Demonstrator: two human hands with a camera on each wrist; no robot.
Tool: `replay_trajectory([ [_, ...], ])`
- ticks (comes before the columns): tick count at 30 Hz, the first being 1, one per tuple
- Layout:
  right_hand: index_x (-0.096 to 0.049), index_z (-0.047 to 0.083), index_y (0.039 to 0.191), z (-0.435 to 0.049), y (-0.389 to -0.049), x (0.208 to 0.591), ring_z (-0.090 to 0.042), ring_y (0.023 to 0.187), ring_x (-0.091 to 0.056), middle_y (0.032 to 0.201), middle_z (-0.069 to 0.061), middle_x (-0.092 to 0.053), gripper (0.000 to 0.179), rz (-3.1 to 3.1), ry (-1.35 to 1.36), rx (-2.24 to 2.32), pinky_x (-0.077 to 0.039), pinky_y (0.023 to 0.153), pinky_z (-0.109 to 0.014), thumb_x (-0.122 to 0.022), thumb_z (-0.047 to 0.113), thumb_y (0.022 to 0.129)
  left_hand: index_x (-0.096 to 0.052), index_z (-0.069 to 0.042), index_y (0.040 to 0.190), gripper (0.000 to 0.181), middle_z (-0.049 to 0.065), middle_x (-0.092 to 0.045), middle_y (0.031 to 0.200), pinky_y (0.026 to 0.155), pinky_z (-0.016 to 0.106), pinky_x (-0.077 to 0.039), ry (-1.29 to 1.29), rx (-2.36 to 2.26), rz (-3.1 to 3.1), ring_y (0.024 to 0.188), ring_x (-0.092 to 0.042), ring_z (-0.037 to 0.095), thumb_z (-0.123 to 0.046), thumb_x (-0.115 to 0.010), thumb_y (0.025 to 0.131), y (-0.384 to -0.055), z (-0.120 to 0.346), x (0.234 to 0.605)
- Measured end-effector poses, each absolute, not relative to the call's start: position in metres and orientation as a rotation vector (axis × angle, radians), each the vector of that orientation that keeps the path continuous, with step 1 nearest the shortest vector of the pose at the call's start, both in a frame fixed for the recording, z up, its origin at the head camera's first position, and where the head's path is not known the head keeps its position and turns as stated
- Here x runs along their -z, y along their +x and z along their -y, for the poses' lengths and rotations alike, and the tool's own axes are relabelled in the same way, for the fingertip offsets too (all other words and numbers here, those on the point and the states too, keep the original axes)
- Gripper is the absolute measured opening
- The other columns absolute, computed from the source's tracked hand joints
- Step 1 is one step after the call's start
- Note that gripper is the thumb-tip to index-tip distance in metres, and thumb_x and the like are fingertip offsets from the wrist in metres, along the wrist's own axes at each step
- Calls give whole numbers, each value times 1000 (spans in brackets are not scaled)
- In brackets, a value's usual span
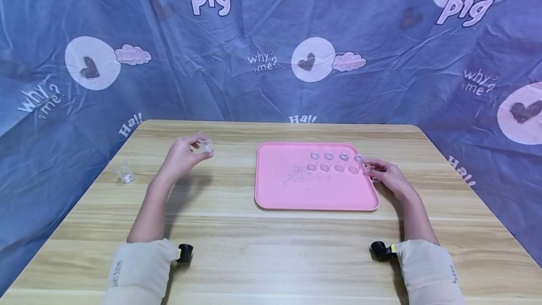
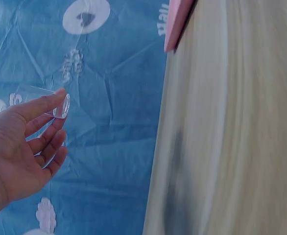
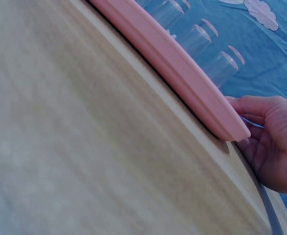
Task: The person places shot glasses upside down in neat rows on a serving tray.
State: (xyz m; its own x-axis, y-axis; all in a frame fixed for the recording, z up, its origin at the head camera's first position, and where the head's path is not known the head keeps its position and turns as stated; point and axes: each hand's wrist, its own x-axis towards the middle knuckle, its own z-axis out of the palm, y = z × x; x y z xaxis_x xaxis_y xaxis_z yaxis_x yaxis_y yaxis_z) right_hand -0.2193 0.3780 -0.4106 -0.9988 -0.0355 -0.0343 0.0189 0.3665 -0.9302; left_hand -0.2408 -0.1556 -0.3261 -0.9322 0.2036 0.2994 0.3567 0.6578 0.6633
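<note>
My left hand [image 1: 182, 156] holds a clear shot glass [image 1: 205, 144] above the left part of the table, pinched between thumb and fingers. In the left wrist view the thumb lies near the glass's thick base [image 2: 65, 105], which faces the tabletop. At the right side of a pink tray [image 1: 288, 196], my right hand [image 1: 391, 179] grips the rim, thumb above and fingers below. Several clear shot glasses [image 1: 328, 161] stand upside down in a row on the tray; the rightmost glass [image 1: 356, 164] is close to the right fingertips.
Another clear shot glass [image 1: 126, 173] stands upright near the table's left edge. Grey marks [image 1: 296, 172] show on the tray's surface. A blue printed cloth [image 1: 254, 88] hangs behind the wooden table [image 1: 254, 258].
</note>
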Motion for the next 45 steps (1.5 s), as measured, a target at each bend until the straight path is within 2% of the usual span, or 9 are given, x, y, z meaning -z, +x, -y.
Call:
replay_trajectory([
  [6,-37,-16,129,-379,-219,410,-2,75,-56,91,3,-57,47,-2560,-23,1731,-49,66,-20,-53,10,93,-63,-1,108,36,15,-62,99,76,42,-39,-525,1116,2672,93,-51,30,-13,-74,76,-252,131,324],
  [12,-37,-15,130,-380,-219,410,-2,75,-56,91,2,-56,46,-2557,-11,1725,-49,67,-20,-51,10,93,-65,0,102,32,15,-63,94,77,41,-40,-613,1126,2635,91,-52,30,-10,-75,74,-258,108,324],
  [21,-38,-15,129,-381,-220,409,-2,75,-56,92,0,-56,46,-2576,-20,1707,-49,67,-20,-52,10,93,-65,2,102,33,15,-63,91,77,40,-42,-696,1171,2611,89,-54,30,-7,-76,72,-266,82,326],
  [31,-39,-15,128,-379,-219,410,-3,75,-55,91,2,-56,45,-2573,-23,1715,-49,66,-20,-53,9,93,-65,2,104,35,16,-61,99,79,38,-43,-741,1155,2678,93,-53,30,-10,-74,73,-271,56,329],
  [41,-33,-15,132,-380,-220,410,-1,77,-55,101,-7,-54,48,-2557,1,1692,-49,67,-21,-51,9,94,-66,0,101,33,12,-62,93,78,35,-42,-806,1114,2707,92,-52,27,-14,-75,73,-278,30,336],
  [45,-33,-15,132,-381,-220,410,0,78,-55,100,-6,-55,49,-2558,9,1704,-49,67,-20,-51,10,94,-66,0,101,33,11,-62,91,78,34,-42,-835,1083,2720,92,-52,25,-14,-75,73,-281,20,336],
])
